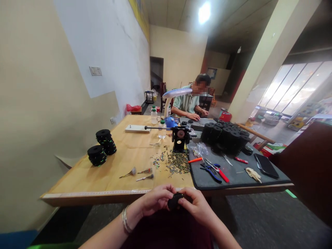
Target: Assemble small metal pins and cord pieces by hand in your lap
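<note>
A small black disc-like piece point(174, 201) is held between my two hands, just off the table's front edge. My left hand point(158, 199) grips its left side, thumb and fingers closed on it, with a bangle on that wrist. On the other side my right hand point(197, 204) pinches the piece between thumb and fingers. Past the hands, a heap of small striped pieces point(178, 162) lies on the wooden table point(109, 176). Behind the heap stands a black hand-cranked device point(179, 137) with a long rod pointing left.
Two stacks of black spools point(105, 138) stand at left. Three small brush-like bundles point(145, 177) lie near the front. Pliers point(211, 173) and a phone point(266, 165) rest on the grey mat point(204, 181), before many black spools point(225, 136). Beyond a desk lamp point(177, 92) sits another person point(185, 103).
</note>
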The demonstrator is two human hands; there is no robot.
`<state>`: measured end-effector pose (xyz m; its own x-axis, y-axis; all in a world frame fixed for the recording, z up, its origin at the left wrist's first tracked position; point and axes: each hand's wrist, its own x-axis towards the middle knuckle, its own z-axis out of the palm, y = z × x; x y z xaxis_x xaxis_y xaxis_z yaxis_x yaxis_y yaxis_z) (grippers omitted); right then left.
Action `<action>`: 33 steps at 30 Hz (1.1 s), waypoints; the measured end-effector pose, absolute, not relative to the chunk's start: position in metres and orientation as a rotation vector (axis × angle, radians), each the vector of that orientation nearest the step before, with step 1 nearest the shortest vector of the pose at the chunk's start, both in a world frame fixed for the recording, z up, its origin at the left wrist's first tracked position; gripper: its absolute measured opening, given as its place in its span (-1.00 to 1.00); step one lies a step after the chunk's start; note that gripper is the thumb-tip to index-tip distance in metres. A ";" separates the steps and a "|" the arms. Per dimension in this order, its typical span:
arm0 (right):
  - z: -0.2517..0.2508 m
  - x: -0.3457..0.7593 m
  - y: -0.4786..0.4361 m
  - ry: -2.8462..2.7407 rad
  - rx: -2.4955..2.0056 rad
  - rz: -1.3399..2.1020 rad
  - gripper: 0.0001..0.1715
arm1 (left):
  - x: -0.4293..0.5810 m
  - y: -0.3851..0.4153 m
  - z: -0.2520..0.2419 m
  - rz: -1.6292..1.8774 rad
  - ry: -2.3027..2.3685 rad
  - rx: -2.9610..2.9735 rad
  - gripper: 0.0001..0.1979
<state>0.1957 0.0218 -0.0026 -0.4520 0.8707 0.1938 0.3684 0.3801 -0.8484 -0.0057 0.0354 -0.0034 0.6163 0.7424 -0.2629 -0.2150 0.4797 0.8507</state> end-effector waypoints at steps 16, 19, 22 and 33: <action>0.003 0.195 0.010 -2.062 -1.131 0.814 -0.84 | 0.002 0.030 0.000 0.604 0.976 1.008 -0.73; -0.005 0.202 0.010 -1.997 -1.155 0.833 -0.80 | 0.003 0.025 -0.003 0.633 0.917 0.899 -0.80; -0.013 0.201 0.008 -1.940 -1.174 0.867 -0.75 | 0.004 0.021 -0.005 0.688 0.854 0.844 -0.84; -0.038 0.165 -0.001 -1.387 -1.071 1.175 -0.64 | 0.015 0.011 -0.017 1.035 0.635 0.726 -0.71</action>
<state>0.1648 -0.0013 -0.0375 -0.1235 0.9829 0.1363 0.0275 0.1407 -0.9897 0.0151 0.0111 -0.0173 0.3780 0.9171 -0.1265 -0.5280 0.3258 0.7842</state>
